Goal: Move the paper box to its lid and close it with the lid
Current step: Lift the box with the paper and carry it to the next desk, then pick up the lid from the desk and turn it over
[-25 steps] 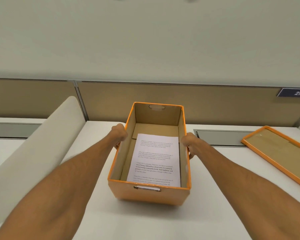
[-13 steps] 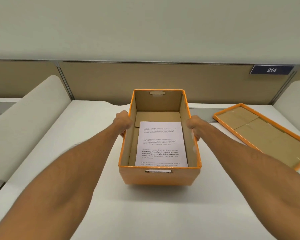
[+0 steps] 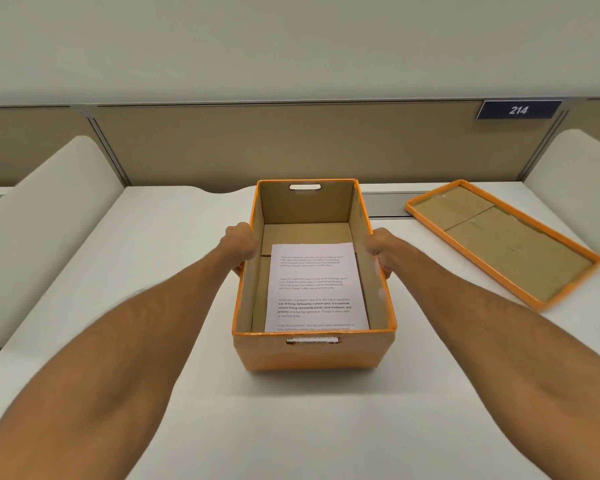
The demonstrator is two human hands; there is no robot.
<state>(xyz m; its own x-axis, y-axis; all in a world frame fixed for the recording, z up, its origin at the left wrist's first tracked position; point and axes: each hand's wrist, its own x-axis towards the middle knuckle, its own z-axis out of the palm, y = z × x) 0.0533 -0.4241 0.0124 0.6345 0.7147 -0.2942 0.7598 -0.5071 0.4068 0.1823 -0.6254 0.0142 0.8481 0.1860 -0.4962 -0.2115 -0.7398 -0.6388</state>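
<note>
An open orange paper box (image 3: 312, 355) with a brown cardboard inside sits in the middle of the white desk. A printed white sheet (image 3: 314, 289) lies flat on its floor. My left hand (image 3: 240, 245) grips the box's left wall and my right hand (image 3: 378, 247) grips its right wall, fingers hidden under the sides. The orange lid (image 3: 499, 240) lies upside down on the desk to the right of the box, apart from it.
The white desk (image 3: 153, 271) is bounded by a tan partition (image 3: 222, 147) at the back with a "214" sign (image 3: 518, 109). Rounded cream dividers stand at the left (image 3: 49, 216) and right (image 3: 582, 168). A grey cable tray (image 3: 383, 204) runs behind the box.
The box, held in both hands, has shifted to the right toward the lid, and the view has turned right, so the lid now appears nearer the box.
</note>
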